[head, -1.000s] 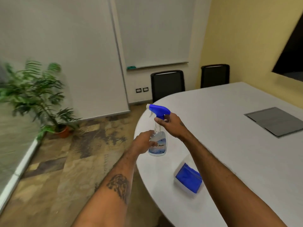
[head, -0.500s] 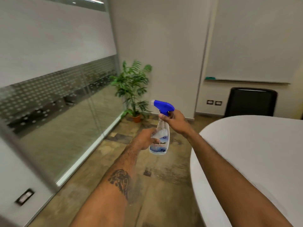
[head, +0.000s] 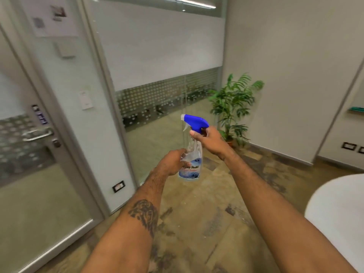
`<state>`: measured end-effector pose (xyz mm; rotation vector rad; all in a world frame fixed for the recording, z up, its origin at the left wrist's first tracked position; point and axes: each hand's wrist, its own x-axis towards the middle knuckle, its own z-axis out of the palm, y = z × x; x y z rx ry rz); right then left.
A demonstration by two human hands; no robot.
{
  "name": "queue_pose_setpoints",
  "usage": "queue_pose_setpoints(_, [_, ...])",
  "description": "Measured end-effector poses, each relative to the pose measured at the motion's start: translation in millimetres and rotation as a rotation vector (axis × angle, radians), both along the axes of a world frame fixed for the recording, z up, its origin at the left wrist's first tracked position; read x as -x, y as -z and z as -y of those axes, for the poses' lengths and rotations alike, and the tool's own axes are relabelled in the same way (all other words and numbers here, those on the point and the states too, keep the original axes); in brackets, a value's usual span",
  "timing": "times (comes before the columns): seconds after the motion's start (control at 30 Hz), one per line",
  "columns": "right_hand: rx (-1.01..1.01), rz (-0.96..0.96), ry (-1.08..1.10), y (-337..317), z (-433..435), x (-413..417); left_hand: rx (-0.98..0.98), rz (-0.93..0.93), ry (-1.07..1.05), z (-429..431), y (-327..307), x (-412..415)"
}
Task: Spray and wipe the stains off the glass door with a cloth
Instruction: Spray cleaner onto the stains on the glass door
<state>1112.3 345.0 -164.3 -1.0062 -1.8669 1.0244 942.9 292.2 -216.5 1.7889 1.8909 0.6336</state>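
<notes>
Glass wall [head: 157,56]: frosted upper band, dotted band below, clear at the bottom; spans the back.
Door [head: 39,174]: glass, far left, metal frame, lever handle [head: 37,133] at mid-height.
Table [head: 338,209]: white, rounded edge, lower right.
Plant [head: 233,103]: potted, in the corner beside the glass wall.
Bottle [head: 192,154]: clear, blue trigger head, upright, held in mid-air at centre, nozzle towards the door side.
Left hand [head: 173,162]: wrapped around the bottle's body.
Right hand [head: 208,137]: closed on the neck just under the trigger head.

Bare forearms, sleeveless — left forearm [head: 137,219] tattooed
</notes>
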Motion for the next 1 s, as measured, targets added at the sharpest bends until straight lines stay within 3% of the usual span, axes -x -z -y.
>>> queue_pose_setpoints(0.43, [-0.047, 0.031, -0.352, -30, 116, 230, -0.055, -0.045, -0.358, 168, -20, 207])
queue_pose_setpoints(1.0, [-0.125, -0.020, -0.828, -44, 213, 465, -0.084, -0.016, -0.797, 309, -30, 385])
